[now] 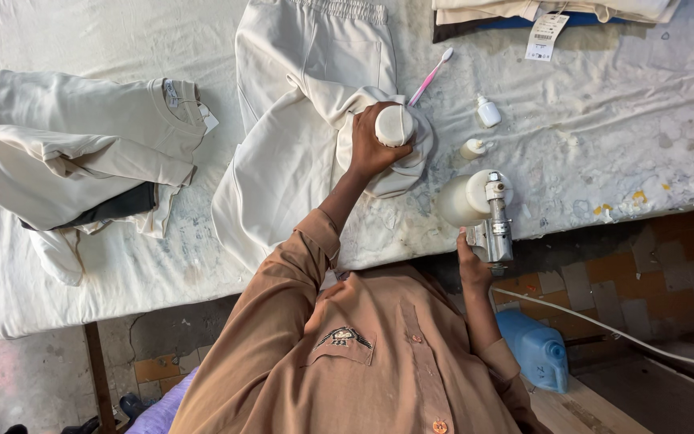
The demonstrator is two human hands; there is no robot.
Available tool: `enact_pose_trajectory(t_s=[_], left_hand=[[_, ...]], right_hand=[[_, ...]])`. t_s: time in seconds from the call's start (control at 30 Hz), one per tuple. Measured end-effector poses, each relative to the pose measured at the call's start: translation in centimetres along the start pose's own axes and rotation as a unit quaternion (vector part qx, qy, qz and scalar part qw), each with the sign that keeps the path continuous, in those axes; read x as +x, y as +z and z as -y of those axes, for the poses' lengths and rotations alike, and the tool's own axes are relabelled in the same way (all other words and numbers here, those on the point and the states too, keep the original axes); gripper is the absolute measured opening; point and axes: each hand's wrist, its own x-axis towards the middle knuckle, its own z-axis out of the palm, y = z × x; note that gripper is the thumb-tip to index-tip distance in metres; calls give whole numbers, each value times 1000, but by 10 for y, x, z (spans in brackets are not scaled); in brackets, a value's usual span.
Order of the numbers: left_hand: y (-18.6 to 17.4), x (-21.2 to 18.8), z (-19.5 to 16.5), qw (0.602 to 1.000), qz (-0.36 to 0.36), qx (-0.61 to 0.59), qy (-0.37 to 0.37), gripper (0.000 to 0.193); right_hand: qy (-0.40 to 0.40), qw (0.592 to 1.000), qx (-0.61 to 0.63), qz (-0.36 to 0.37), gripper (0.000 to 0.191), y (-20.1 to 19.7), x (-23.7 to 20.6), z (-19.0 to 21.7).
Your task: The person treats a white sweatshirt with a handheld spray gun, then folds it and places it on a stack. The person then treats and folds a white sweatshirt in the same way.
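Note:
My left hand (369, 149) grips a round white bottle (394, 125) and presses it down on a bunched part of cream trousers (299, 120) spread on the table. My right hand (472, 265) is at the table's near edge and holds a metal spray gun (496, 225) with a white cup (461, 200) on its side. The gun sits a little right of the bunched cloth, apart from it. My tan shirt sleeves fill the lower middle of the view.
A pink toothbrush (432, 75) and two small white bottles (487, 111) (473, 148) lie right of the trousers. Folded cream tops (90, 145) sit left, a tagged garment stack (556, 10) far right. The stained white table cover (644, 137), a blue jerrycan (536, 350) and a white hose (604, 325) are nearby.

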Motion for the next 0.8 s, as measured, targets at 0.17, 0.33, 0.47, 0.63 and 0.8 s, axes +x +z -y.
enact_pose_trajectory(t_s=[0.17,0.33,0.47,0.63,0.8], left_hand=[[1,1,0,1000,-4,4,6,70],[-3,-2,-5,1000,-15,-5,13,71],[-3,-2,-13,998,-2,4,62,72],[4,8,-15,984,17,25,176,73],[6,13,-8,981,32,20,192,71]], right_hand=[[11,999,-9,38,26,2,14,-1],[-43,998,-19,36,28,0,19,-9],[-359,903,-226,68,21,-28,3,2],[-298,920,-236,90,28,-67,-46,46],[-405,852,-331,27,31,-59,-71,72]])
